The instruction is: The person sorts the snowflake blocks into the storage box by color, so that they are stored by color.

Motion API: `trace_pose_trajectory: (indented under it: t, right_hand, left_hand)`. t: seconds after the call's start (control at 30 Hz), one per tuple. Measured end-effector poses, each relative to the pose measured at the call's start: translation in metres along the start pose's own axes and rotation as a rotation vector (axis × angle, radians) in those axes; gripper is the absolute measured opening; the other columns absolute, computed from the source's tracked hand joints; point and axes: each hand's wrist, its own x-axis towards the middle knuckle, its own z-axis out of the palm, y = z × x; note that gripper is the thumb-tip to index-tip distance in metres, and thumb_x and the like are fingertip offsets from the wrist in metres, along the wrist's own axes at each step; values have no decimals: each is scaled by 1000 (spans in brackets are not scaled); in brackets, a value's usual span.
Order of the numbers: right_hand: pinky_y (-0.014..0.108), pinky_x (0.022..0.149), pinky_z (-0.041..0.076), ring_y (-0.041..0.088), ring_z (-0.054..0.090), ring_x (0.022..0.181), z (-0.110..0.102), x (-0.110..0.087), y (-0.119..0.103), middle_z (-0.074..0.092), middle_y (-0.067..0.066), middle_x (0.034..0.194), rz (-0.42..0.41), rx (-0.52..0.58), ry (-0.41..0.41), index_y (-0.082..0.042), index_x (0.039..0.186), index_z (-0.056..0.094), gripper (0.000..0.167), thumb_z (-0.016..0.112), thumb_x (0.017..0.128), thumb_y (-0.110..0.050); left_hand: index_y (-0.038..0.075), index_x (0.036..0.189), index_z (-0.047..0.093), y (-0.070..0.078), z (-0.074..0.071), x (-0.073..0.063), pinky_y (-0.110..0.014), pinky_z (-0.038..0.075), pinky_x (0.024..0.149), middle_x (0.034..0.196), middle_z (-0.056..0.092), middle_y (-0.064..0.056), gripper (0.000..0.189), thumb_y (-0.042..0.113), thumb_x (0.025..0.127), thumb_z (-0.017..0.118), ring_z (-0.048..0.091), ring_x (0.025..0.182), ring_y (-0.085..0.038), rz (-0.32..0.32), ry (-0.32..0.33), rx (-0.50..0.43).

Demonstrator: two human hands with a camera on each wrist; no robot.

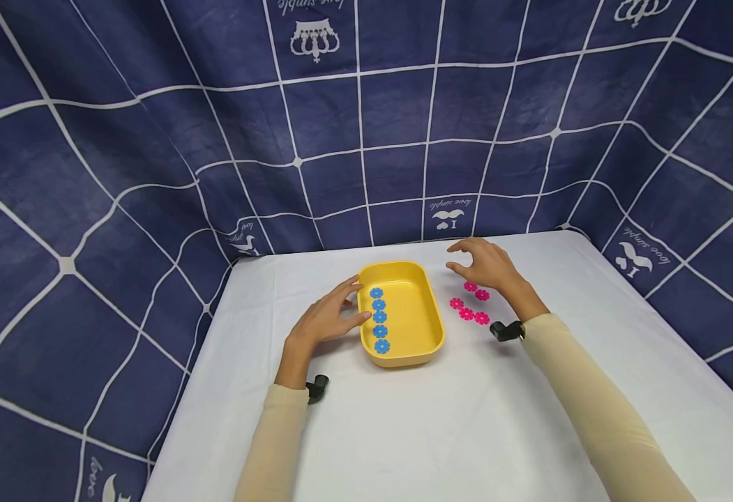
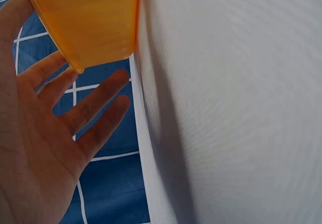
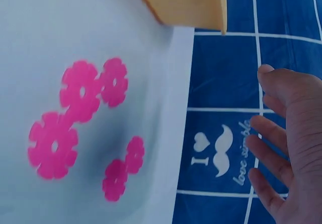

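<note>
A yellow rectangular tray (image 1: 411, 322) with rounded corners sits on the white table. Along its left inner side runs a row of several blue flower-shaped discs (image 1: 379, 316). My left hand (image 1: 325, 317) rests at the tray's left rim, thumb and a fingertip right at the edge, fingers loosely spread. In the left wrist view the tray's outer wall (image 2: 90, 22) rises above the spread fingers. Right of the tray, several pink flower-shaped discs (image 1: 466, 314) lie in two short connected groups. Above and behind them hovers my right hand (image 1: 485, 263), fingers parted and nothing between them.
The white-covered table (image 1: 397, 432) ends at a dark blue curtain (image 1: 391, 111) with a white grid, which closes off the back and both sides. Small black wrist cameras (image 1: 318, 388) stick out beside the sleeves.
</note>
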Motion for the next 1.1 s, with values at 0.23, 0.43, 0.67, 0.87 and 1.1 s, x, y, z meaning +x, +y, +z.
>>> trace_pose_trajectory:
  t: [0.23,0.43,0.67,0.87,1.1]
  right_hand:
    - [69,107,47,40,61,126,-3,-7,14,69,17,139,37,-4,-12,-15,137,73,46,78,97,-37]
    - [68,103,50,42,61,125,-6,-12,26,69,20,137,66,-4,-11,-14,138,72,46,77,99,-36]
    - [68,101,51,43,61,124,-6,-14,34,68,23,137,111,9,-35,-12,139,71,46,75,100,-35]
    - [65,100,53,42,62,122,6,-13,39,68,22,136,142,24,-80,-11,139,72,47,75,99,-36]
    - [66,104,50,43,60,125,20,-18,49,68,23,135,209,43,-150,-8,138,72,47,73,99,-35]
  left_hand:
    - [20,164,47,-2,0,0,-54,53,106,175,30,15,83,63,96,69,68,127,-19,-3,2,3]
    - [19,163,48,-4,0,2,-53,53,107,175,30,14,80,59,97,71,68,127,-19,6,6,7]
    - [20,163,48,-4,0,2,-55,53,107,175,31,16,81,59,96,73,68,128,-19,-2,11,-9]
    - [20,163,48,-4,0,3,-55,53,107,175,31,16,81,58,96,73,67,128,-18,-10,8,-10]
    - [22,163,48,-2,0,4,-54,53,107,175,30,16,80,60,96,72,68,128,-18,-10,-1,-8]
